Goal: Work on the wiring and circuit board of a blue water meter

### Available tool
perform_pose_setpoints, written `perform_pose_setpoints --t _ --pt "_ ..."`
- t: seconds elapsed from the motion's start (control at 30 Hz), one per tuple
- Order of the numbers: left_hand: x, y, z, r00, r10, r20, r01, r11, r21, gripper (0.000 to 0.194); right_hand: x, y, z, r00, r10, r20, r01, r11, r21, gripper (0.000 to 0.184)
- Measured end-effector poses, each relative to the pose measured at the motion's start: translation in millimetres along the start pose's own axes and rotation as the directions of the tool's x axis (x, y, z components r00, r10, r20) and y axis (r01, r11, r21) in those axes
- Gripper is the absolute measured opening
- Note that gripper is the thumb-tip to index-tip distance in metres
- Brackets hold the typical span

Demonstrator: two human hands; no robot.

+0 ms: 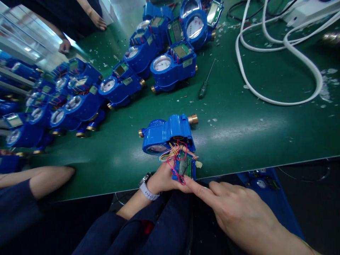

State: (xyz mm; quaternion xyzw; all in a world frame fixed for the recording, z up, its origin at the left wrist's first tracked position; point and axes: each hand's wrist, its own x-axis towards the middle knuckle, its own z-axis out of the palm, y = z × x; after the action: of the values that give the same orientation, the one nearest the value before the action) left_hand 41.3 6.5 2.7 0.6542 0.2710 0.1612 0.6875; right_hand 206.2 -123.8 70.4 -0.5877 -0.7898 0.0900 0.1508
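Note:
A blue water meter (167,134) with brass pipe ends lies tilted near the front edge of the table, its housing open toward me. Thin red, yellow and white wires (170,153) run from it to a green circuit board (185,167) in a small blue case. My left hand (164,177), a watch on its wrist, is closed around the case from below and behind, one fingertip showing past the far side. The index finger of my right hand (231,205) presses the near edge of the board beside the red wires; its other fingers are curled and its thumb is hidden.
Several more blue meters (172,67) stand across the back and left of the green table (228,131). A screwdriver (204,86) lies beyond my meter, with a looped white cable (318,81) at right. One person's hands (98,19) are at far left; another's arm (50,177) rests nearer.

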Motion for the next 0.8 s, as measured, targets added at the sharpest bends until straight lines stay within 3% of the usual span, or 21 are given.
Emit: perform_pose_setpoints --t 0.2,0.3,0.43,0.53,0.67,0.8 --pt "-4.0 1.7 14.4 0.993 0.047 -0.106 -0.053 0.997 -0.059 0.078 -0.8 -0.3 9.8 0.998 0.063 -0.017 -0.063 0.998 0.004 0.076" --pt "-5.7 -1.0 16.7 0.991 0.061 -0.116 -0.068 0.996 -0.058 0.077 -2.3 3.9 11.8 0.991 0.13 -0.013 -0.127 0.978 0.163 0.065" --pt "-5.8 -1.3 12.7 0.989 0.082 -0.123 -0.091 0.994 -0.067 0.081 -5.8 8.5 3.7 0.961 0.262 0.086 -0.274 0.879 0.391 0.047" --pt "-4.8 -1.3 11.8 0.992 0.1 -0.077 -0.11 0.984 -0.138 0.084 -6.9 9.9 -4.4 0.979 0.188 0.073 -0.202 0.9 0.388 0.046" --pt "-4.2 -3.2 14.3 0.985 0.162 -0.059 -0.172 0.953 -0.25 0.092 -5.6 11.1 -10.9 0.999 0.048 -0.01 -0.044 0.972 0.231 0.048" --pt "-5.0 -2.4 15.4 0.988 0.15 -0.048 -0.157 0.959 -0.235 0.089 -5.9 12.1 -14.8 0.998 0.02 -0.052 -0.015 0.995 0.099 0.053"
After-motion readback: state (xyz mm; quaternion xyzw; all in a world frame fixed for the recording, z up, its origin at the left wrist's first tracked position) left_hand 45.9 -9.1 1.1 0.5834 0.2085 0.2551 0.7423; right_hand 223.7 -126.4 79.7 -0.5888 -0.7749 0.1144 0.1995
